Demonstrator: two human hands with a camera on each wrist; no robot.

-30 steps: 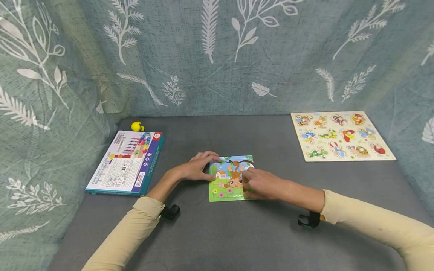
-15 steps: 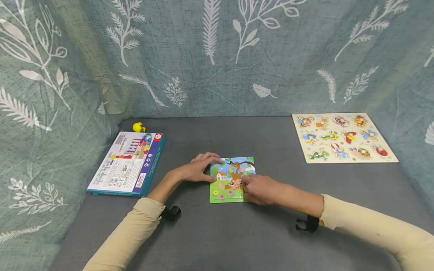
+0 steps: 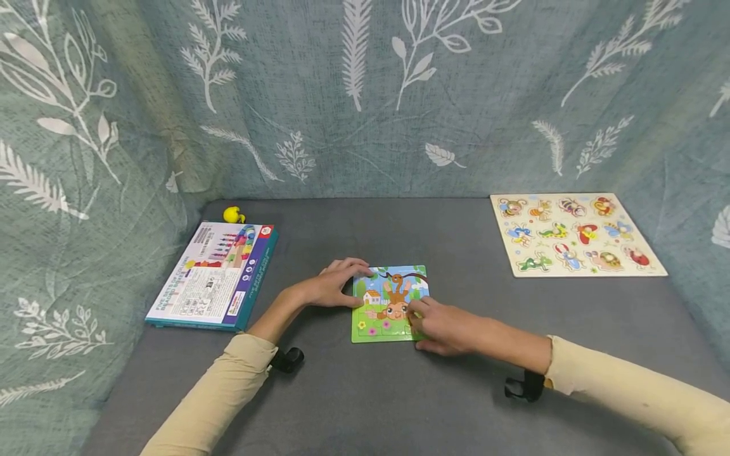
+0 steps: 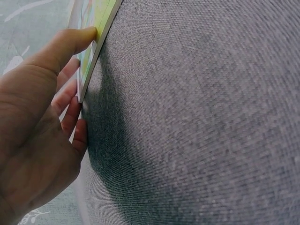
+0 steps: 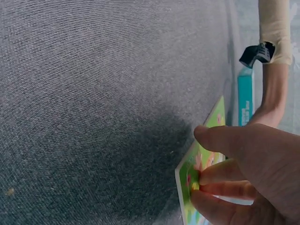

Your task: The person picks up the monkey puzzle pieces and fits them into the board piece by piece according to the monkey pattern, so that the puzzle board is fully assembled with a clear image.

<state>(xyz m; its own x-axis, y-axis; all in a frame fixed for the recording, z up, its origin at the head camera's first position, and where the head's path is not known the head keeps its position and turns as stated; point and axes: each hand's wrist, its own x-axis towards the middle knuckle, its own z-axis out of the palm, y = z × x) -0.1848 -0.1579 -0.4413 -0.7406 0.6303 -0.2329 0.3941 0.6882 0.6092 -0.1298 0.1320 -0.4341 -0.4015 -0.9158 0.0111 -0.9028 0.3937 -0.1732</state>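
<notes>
A small jigsaw puzzle with a monkey, a house and flowers on it lies flat on the grey table. My left hand rests at its left side, thumb on the edge and fingers spread toward the far left corner. In the left wrist view, the thumb lies on the board's face while the other fingertips touch its rim. My right hand bends over the lower right part, fingertips on the pieces there and covering some of them. The right wrist view has its thumb apart from the fingers.
At left lies a teal-edged toy box, with a yellow toy behind it. A wooden insect peg board lies at the back right. A leaf-patterned curtain hangs behind the table.
My right hand has drawn slightly right and nearer to me, and its thumb has parted from the fingers. The left hand and the puzzle have stayed in place.
</notes>
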